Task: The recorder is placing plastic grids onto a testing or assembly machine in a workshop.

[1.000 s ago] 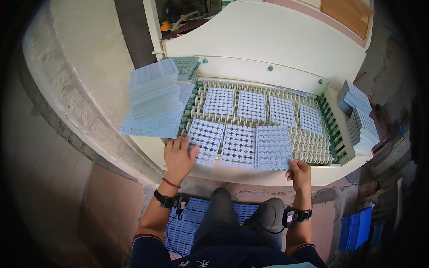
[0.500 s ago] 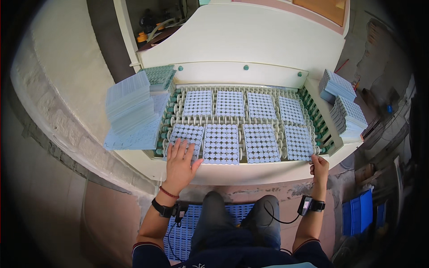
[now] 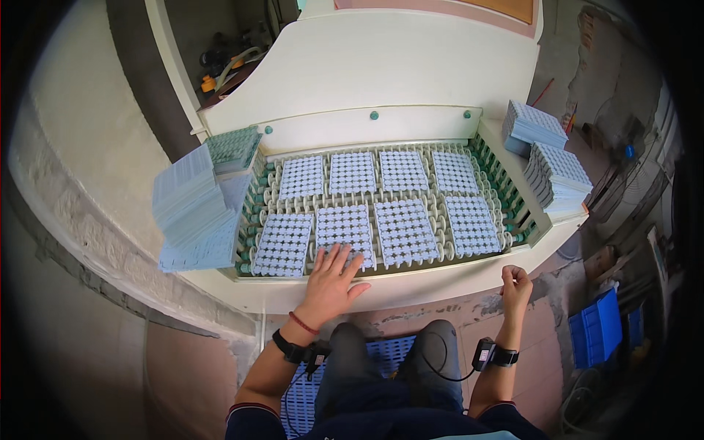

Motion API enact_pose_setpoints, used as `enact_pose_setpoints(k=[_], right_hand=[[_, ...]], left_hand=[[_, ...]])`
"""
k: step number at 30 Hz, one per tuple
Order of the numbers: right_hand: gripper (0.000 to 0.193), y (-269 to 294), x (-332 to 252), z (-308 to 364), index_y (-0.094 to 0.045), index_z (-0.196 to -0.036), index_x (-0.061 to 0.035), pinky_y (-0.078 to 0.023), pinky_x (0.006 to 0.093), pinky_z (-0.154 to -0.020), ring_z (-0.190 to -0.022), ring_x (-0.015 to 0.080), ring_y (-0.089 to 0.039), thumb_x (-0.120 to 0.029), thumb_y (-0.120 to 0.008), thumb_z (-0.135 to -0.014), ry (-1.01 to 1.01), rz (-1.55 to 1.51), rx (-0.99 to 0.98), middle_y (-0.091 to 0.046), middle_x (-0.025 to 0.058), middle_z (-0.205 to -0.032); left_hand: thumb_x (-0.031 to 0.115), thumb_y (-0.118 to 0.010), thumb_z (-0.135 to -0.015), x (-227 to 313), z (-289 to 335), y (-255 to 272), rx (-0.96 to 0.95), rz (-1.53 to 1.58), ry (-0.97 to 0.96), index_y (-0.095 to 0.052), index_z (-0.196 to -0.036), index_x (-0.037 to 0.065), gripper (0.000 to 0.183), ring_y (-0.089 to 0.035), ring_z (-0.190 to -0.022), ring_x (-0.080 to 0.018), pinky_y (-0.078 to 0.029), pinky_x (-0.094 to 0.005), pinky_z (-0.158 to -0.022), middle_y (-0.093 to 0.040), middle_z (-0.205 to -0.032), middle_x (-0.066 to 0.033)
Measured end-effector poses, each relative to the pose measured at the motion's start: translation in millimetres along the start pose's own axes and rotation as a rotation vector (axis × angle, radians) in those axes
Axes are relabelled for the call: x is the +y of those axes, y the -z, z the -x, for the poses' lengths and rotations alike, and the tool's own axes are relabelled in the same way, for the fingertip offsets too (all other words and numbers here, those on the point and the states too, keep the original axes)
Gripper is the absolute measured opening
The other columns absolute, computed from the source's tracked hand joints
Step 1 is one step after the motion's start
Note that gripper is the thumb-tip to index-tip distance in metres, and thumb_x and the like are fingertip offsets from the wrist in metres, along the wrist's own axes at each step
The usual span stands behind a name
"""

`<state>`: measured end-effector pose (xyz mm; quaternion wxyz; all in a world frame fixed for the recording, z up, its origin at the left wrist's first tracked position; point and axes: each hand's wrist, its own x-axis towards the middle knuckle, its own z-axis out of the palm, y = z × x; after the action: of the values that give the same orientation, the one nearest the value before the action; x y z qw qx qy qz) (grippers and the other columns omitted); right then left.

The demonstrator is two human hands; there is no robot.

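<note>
My left hand (image 3: 330, 286) has its fingers spread, their tips on the near edge of a light blue panel (image 3: 343, 224) dotted with round pads, second from the left in the front row. To its left lies another such panel (image 3: 281, 242). A third front panel (image 3: 405, 231) and the rightmost one (image 3: 471, 222) lie to its right. My right hand (image 3: 516, 284) hangs off the machine's front edge, fingers curled in, with nothing visible in it. All the panels rest on a roller conveyor (image 3: 370, 199).
Behind the front row lies a back row of similar panels (image 3: 352, 173). A leaning stack of pale blue sheets (image 3: 187, 194) stands at left, near a green panel stack (image 3: 233, 150). Panel stacks (image 3: 561, 172) sit on the machine's right ledge. A blue bin (image 3: 595, 330) stands at lower right.
My left hand has moved right from the leftmost front panel to the second one. My right hand has left the rightmost panel's near corner. The camera view has shifted.
</note>
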<state>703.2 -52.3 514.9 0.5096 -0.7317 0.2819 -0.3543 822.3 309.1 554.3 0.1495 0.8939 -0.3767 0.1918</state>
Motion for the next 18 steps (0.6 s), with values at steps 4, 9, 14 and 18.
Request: enact_pose_setpoints(k=[4, 9, 14, 18], right_hand=[[0.02, -1.0, 6.5, 8.0, -0.058, -0.08, 0.0026, -0.031, 0.0183, -0.037, -0.041, 0.0041, -0.041, -0.017, -0.06, -0.082, -0.021, -0.091, -0.052, -0.053, 0.0006, -0.062], [0.018, -10.2, 14.1, 16.6, -0.058, -0.079, 0.0017, -0.031, 0.0173, -0.037, -0.042, 0.0033, -0.041, -0.016, -0.06, -0.083, -0.056, -0.164, -0.095, -0.052, -0.0006, -0.062], [0.017, -27.4, 20.6, 28.0, -0.058, -0.079, 0.001, -0.031, 0.0171, -0.037, -0.042, 0.0029, -0.042, -0.016, -0.06, -0.083, -0.094, -0.242, -0.167, -0.051, -0.0009, -0.061], [0.019, -45.0, 29.9, 41.5, -0.058, -0.078, 0.0007, -0.031, 0.017, -0.037, -0.042, 0.0029, -0.043, -0.018, -0.061, -0.083, -0.154, -0.29, -0.276, -0.053, 0.0003, -0.061]], left_hand=[[0.034, -0.06, -0.077, -4.0, -14.0, 3.1, 0.109, 0.038, 0.037, -0.048, -0.117, 0.006, 0.05, -0.038, -0.117, -0.0341, -0.024, -0.0482, -0.1, -0.044, -0.122, -0.0175], [0.031, -0.06, -0.078, -17.9, -24.8, -11.1, 0.246, 0.007, 0.091, -0.048, -0.115, 0.002, 0.049, -0.039, -0.115, -0.0343, -0.023, -0.0492, -0.101, -0.043, -0.122, -0.0186], [0.032, -0.059, -0.079, -23.7, -27.1, -19.0, 0.336, -0.031, 0.195, -0.048, -0.113, 0.0, 0.049, -0.041, -0.112, -0.0351, -0.023, -0.0493, -0.1, -0.046, -0.118, -0.0189], [0.03, -0.058, -0.079, -21.7, -29.7, -23.1, 0.348, -0.026, 0.208, -0.048, -0.112, -0.001, 0.046, -0.042, -0.111, -0.0352, -0.024, -0.0492, -0.1, -0.048, -0.115, -0.019]])
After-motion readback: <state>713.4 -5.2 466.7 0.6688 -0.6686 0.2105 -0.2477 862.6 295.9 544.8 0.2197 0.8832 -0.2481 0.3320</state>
